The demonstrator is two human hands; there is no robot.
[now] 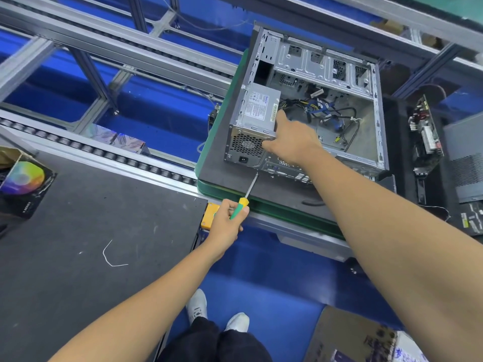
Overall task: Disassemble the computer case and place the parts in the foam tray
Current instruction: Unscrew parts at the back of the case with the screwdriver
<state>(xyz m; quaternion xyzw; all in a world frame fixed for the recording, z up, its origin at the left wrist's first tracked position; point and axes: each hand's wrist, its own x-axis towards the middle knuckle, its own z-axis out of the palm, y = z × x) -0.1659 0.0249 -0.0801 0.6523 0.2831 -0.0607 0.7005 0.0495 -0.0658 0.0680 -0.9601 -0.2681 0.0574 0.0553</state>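
Your right grip (286, 138) is wrapped around the inner corner of the power supply (254, 118), thumb against its vented rear face and fingers over the labelled top, while your left grip (227, 218) is closed around the yellow-and-green handle of the screwdriver (244, 198), its shaft pointing up toward the lower rear corner of the computer case (326, 64). Going by what lies in view, you are well into the job: the case sits on its side on the dark mat of the green-edged tabletop (224, 163) with its side panel off, the motherboard bay looks bare, and a circuit board (424, 126) already rests in the foam tray (400, 131) just to the right of the case. What looks left is the power supply itself, seated in the rear corner nearest you, and the loose bundle of cables (329, 111) lying on the case floor beside it. Whether its rear screws are all out I cannot tell from here. Your right arm reaches long and nearly straight across the front of the case, wrist bent down onto the unit; your left arm is held lower and shorter, elbow tucked, with the tool tip near the case's back edge.
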